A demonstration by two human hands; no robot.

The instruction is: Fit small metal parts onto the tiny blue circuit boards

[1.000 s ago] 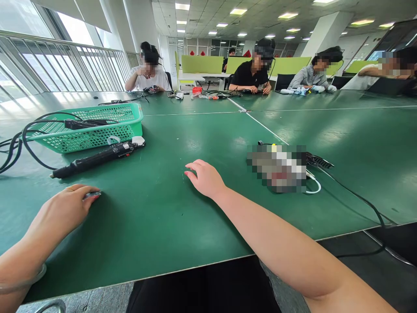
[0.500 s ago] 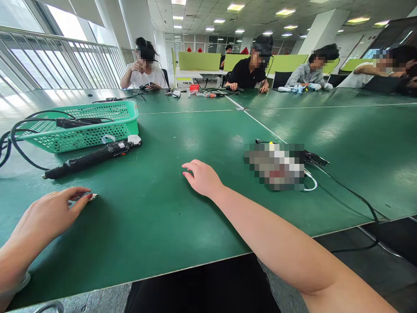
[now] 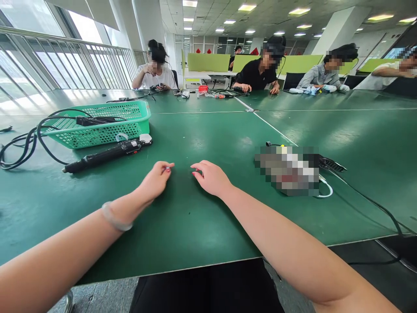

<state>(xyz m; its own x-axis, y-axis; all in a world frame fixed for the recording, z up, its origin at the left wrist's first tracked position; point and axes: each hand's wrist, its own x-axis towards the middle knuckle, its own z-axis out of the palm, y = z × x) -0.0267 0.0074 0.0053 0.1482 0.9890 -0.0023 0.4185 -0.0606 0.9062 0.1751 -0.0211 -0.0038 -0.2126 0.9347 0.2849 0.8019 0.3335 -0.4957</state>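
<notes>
My left hand point(image 3: 153, 180) is over the middle of the green tabletop point(image 3: 182, 226), thumb and fingers pinched together. A tiny pale bit shows at its fingertips, too small to name. Just to the right, my right hand point(image 3: 211, 178) rests low over the table with fingers curved and the thumb a little apart, nothing visible between them. A narrow gap separates the two hands' fingertips. Nearest to the left hand lies a black electric screwdriver point(image 3: 107, 155) with a cord, in front of a green plastic basket point(image 3: 104, 137).
Inside the basket lies a black tool point(image 3: 97, 121), and black cables point(image 3: 24, 150) loop out to the left. A blurred-out object point(image 3: 286, 171) with a white cable point(image 3: 327, 189) sits to the right. Several people sit across the table, near a small red box point(image 3: 203, 89).
My left hand has swept right and away from me, from the left side to beside my right hand, still pinching. The right hand keeps its pose; the view has shifted slightly left.
</notes>
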